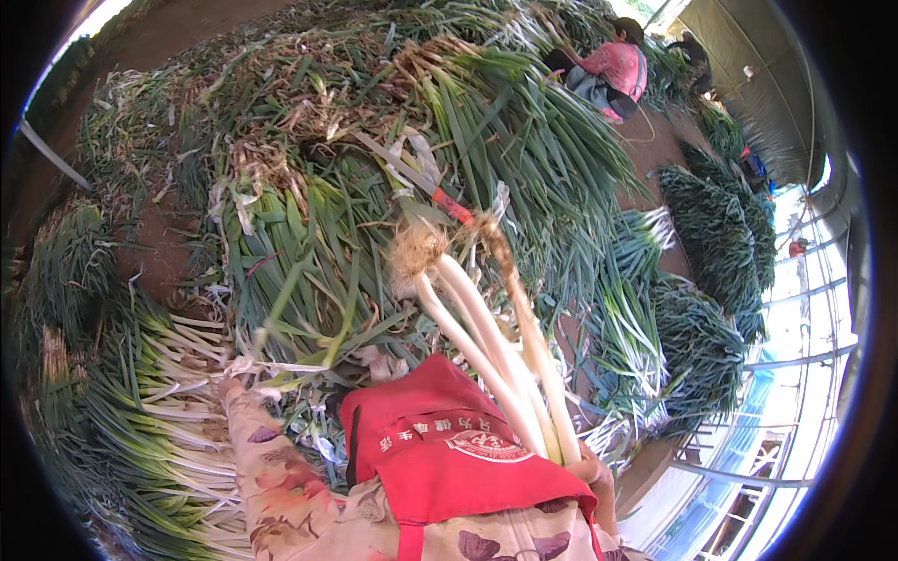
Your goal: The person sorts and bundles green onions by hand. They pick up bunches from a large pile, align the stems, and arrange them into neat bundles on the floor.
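Observation:
My right hand [595,468] grips several long white-stemmed green onions [499,343] near the apron's right side. Their hairy roots [419,249] point away from me, and one stalk [515,280] still wears a brown, soiled skin. Out to the left, my left hand [231,384] has pale stripped leaves [247,366] at its fingers; the fingers are small and partly covered. A long-bladed knife [452,205] with a red handle lies on the heap beyond the roots. The red apron [449,449] covers my lap.
Unpeeled green onions [533,133] are heaped ahead. Peeled onions [182,435] lie in a row at left, with more bundles [635,315] at right. A person in pink [617,70] sits at the far right. Metal framing [800,361] runs along the right.

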{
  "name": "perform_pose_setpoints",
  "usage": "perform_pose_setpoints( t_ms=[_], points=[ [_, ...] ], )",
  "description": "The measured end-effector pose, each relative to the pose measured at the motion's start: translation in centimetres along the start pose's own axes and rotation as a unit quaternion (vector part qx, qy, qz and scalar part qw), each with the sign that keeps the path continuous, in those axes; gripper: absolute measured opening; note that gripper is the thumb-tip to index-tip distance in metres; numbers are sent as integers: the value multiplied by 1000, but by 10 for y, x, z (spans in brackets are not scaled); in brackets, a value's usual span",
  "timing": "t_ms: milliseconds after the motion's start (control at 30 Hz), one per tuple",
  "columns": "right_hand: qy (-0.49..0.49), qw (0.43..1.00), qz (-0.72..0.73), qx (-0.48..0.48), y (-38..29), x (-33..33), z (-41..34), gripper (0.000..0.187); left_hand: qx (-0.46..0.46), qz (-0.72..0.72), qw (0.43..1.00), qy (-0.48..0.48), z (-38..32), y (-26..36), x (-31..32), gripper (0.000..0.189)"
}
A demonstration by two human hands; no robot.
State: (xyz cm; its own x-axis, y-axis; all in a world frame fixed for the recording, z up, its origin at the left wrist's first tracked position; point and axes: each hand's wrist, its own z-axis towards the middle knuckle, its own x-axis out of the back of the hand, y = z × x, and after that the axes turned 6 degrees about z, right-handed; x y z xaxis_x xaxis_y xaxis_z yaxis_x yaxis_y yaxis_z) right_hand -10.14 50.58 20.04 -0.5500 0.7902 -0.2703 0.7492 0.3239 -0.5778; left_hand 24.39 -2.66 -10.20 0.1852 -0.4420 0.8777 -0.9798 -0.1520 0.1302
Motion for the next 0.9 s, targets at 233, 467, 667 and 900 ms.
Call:
perform_pose_setpoints(
  t_ms=[233,467,667,900],
  points=[
    [-28,1000,-13,-5,-6,5,18,84,-334,256,841,-341,-157,100,-48,65],
    [-75,997,-14,-16,-20,-7,30,88,-456,-306,648,-527,-284,269,1,55],
    [-58,997,-40,-25,-32,-18,24,86,-453,-352,577,-582,-327,315,11,50],
    [-103,994,-39,-27,-3,13,28,87,-479,-382,761,-214,-222,352,-84,31]
  ],
)
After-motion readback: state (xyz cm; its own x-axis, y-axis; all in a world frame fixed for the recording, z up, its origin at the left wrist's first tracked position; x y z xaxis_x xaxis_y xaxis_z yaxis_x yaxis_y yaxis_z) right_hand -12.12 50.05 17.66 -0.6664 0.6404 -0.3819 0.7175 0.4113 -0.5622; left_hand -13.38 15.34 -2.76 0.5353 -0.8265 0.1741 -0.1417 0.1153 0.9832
